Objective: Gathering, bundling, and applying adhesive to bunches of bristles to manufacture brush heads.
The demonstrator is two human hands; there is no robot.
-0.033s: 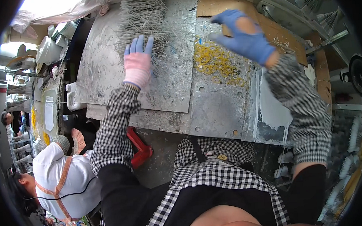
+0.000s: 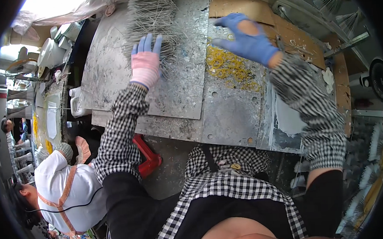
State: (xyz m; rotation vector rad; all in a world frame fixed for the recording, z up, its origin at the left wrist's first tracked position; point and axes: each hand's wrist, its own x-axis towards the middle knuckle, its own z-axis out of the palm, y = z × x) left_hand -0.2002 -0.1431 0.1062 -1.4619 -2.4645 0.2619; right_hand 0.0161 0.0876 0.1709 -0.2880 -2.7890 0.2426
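Observation:
My left hand (image 2: 146, 63), in a pink and blue glove, lies with outstretched fingers on the near end of a long pile of thin grey wire-like strands (image 2: 151, 17). My right hand (image 2: 248, 38), in a blue glove with a bare round patch on its back, hovers over the far right part of the table. Its thumb and fingers are apart, and I see nothing between them. Just below it, yellow rubber bands (image 2: 227, 65) are scattered in a loose heap. The strands rest on a grey, stained board (image 2: 177, 98).
Brown cardboard (image 2: 237, 5) covers the table's far right. A white-smeared panel (image 2: 286, 119) is at the near right. Bundles of strands (image 2: 329, 0) hang at the far right. A red stool-like object (image 2: 149, 158) stands below the table; a person in white (image 2: 72, 190) is at left.
My right hand has moved a little to the left, toward the strands, its fingers still apart. My left hand stays on the pile, shifted only very slightly.

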